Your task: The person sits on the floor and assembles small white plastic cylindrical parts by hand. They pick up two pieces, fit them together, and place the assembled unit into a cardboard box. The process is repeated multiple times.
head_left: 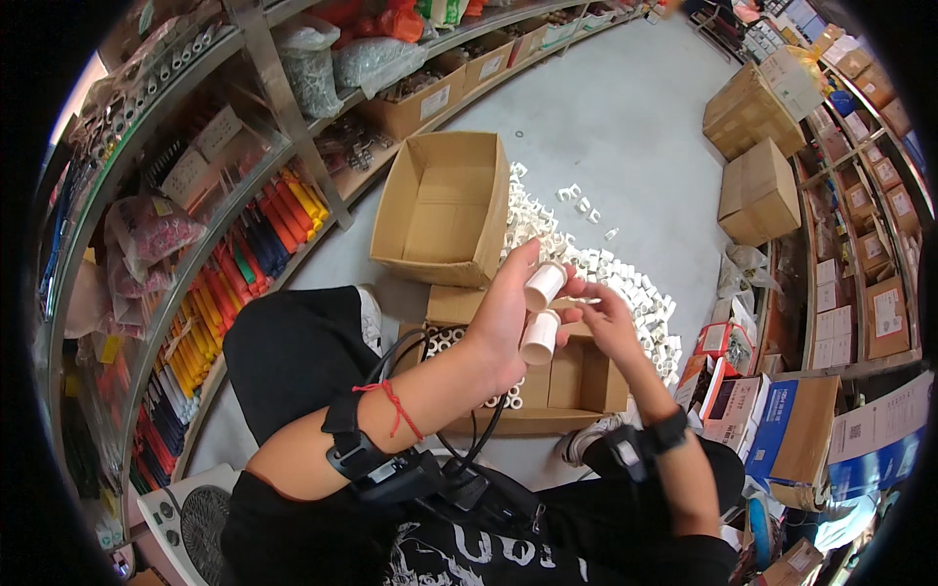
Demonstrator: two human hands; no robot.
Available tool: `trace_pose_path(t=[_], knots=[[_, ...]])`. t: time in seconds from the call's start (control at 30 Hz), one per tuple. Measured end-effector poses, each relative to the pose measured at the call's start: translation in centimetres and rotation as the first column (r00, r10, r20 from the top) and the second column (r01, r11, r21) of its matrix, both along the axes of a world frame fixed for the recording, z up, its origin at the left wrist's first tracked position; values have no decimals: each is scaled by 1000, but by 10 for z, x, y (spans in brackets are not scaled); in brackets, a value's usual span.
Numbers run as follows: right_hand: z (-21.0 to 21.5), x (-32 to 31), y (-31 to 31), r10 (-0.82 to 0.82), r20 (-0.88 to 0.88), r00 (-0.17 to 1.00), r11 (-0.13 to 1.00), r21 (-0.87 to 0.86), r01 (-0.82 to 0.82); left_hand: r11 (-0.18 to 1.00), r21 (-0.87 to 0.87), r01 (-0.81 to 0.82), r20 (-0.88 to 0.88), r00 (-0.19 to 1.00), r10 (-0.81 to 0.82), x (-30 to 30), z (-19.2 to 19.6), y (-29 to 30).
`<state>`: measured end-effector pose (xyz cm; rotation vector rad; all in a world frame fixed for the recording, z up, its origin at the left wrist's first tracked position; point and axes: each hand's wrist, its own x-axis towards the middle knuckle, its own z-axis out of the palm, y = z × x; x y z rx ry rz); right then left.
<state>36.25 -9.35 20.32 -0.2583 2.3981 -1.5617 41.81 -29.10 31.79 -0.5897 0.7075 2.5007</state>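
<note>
My left hand point(498, 327) is closed around two white plastic pipe fittings point(545, 285), short tubes with one above the other, their round ends tilted up. Close on their right, my right hand point(613, 327) has its fingers bent together near the fittings. A small white bit shows at those fingertips, but I cannot tell what it is. Below both hands is an open cardboard box point(547, 422). White fittings stand in rows in its left part, partly covered by my left forearm; bare cardboard shows on its right. A big pile of loose white fittings point(625, 283) lies beyond on the floor.
An empty open carton point(440, 205) stands behind the box. Shelves point(283, 146) with coloured-handled tools and bagged parts curve along the left. Closed cartons point(757, 190) and more shelving line the right. A fan point(203, 523) sits at lower left. Black cables hang by my left forearm.
</note>
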Motion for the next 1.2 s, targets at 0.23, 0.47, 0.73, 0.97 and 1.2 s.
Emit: trace_pose_path(t=[0.23, 0.47, 0.73, 0.97, 1.2], knots=[[142, 75, -26, 154, -433, 888, 988, 99, -123, 997, -72, 23, -42, 999, -26, 3, -6, 14], [128, 62, -13, 96, -473, 876, 995, 82, -64, 943, -126, 307, -107, 941, -320, 6, -15, 22], [132, 61, -5, 184, -282, 942, 959, -161, -235, 861, -284, 421, -153, 867, -475, 7, -7, 24], [144, 56, 9, 133, -466, 875, 991, 38, -130, 826, -320, 463, -154, 835, -528, 7, -3, 27], [140, 53, 13, 121, -475, 871, 993, 58, -106, 788, -408, 461, -156, 815, -558, 8, -3, 23]])
